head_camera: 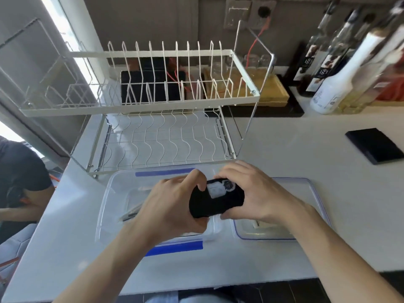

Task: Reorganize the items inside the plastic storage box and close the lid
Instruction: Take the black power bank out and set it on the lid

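ITEM: black fabric bundle (215, 199), white patch on top, looks like rolled socks. LOC: held above the open plastic storage box (105, 206) on the tabletop (284, 149). Lid (314, 193) lies just beside the box, to its right. HANDS: left hand (172, 206) & right hand (258, 193), both w/ fingers curled round the bundle's ends. HANDLING (est.): light, soft, squashes, not fragile, non-slip; may unroll, so grip across the middle. Box walls clear, prob. stiff; take the lid by its edges.
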